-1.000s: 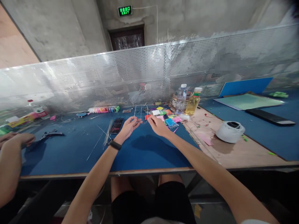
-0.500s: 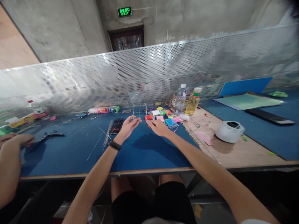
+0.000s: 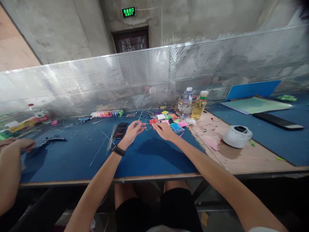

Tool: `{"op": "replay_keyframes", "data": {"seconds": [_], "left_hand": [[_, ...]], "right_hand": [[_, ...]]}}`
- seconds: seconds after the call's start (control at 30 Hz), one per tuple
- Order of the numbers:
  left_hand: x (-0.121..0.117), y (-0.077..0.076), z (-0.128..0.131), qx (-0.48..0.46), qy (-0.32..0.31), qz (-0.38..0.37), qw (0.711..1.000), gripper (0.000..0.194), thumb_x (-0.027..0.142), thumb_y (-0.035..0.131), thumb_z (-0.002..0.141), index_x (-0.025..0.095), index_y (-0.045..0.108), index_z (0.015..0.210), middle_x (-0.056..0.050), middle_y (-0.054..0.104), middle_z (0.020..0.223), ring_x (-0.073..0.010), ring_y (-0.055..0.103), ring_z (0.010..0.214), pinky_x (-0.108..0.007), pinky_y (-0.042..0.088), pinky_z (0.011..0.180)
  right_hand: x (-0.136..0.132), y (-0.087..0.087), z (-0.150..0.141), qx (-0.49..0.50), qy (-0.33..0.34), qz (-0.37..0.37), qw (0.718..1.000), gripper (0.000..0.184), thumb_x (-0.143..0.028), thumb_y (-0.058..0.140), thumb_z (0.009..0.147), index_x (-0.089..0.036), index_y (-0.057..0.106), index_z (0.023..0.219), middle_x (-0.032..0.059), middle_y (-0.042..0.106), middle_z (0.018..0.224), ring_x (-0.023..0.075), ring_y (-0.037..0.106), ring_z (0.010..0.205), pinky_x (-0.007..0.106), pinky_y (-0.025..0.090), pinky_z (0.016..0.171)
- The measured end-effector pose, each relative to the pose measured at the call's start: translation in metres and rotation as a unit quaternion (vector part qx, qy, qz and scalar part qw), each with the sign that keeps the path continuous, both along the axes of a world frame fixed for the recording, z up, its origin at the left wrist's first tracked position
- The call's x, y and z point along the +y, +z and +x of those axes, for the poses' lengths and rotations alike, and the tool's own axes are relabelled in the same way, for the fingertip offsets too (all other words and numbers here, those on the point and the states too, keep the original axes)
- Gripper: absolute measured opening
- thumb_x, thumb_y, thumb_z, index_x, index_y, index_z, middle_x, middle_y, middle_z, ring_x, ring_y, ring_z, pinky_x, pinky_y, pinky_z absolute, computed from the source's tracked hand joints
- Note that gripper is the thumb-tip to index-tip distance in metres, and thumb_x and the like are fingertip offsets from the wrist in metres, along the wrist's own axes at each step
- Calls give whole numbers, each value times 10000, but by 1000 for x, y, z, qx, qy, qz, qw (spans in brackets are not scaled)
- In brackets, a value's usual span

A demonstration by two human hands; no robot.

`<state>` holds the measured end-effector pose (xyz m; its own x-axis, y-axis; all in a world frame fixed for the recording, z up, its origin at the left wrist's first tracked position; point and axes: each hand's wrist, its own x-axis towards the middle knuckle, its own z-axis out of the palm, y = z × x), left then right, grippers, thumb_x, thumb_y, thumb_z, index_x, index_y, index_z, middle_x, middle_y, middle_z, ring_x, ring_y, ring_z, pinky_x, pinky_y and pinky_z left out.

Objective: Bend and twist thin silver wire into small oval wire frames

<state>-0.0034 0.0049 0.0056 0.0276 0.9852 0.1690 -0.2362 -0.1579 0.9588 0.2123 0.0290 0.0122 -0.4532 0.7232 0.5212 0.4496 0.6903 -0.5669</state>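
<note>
A small frame of thin silvery wire, crossed like a grid, is held above the blue table mat. My left hand, with a dark band on its wrist, pinches the frame's left side. On the opposite side, the closed fingers of my right hand grip the frame's near right edge. Several loose straight wires lie left of my left hand, by a dark phone-like object. Behind my right hand are small colourful packets, among them a blue packet.
A water bottle and a bottle of yellow liquid stand behind to the right. A white round device sits on bare wood. At the left, another person's hand rests near a dark tool. A perforated metal screen borders the back.
The wire frame has tilted in my hands, so its grid now shows flatter and more rounded. Both hands have stayed in nearly the same place.
</note>
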Motion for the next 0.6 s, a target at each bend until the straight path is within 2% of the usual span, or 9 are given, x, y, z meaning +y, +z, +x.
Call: {"op": "replay_keyframes", "data": {"seconds": [0.13,0.27,0.47,0.6], "left_hand": [[-1,1,1,20,24,-14,999,317,385,703,814,177,593,1026,-96,687,1099,-171,703,882,-352,520,894],[0,1,0,11,28,-23,999,281,391,695,821,161,632,969,-107,665,1155,-178,701,891,-379,518,909],[1,0,-3,-24,41,-47,998,238,362,690,833,150,615,911,-105,677,1099,-176,699,894,-389,513,941],[0,-3,-1,-35,16,-65,997,215,344,686,839,153,607,897,-85,692,1014,-176,697,904,-371,506,957]], "right_hand": [[1,-2,0,8,10,4,1000,478,-494,293,1000,-214,560,719,8,595,665,169,557,654,286,372,642],[3,-4,-1,52,12,10,999,415,-433,247,1013,-220,551,827,13,596,777,170,555,742,289,390,718],[7,-6,-2,96,-2,-44,994,329,-445,312,989,-223,520,865,-3,539,747,163,523,709,271,404,671],[11,-8,-2,100,8,-60,993,360,-493,355,965,-211,564,882,3,547,749,158,516,685,268,419,650]]}}
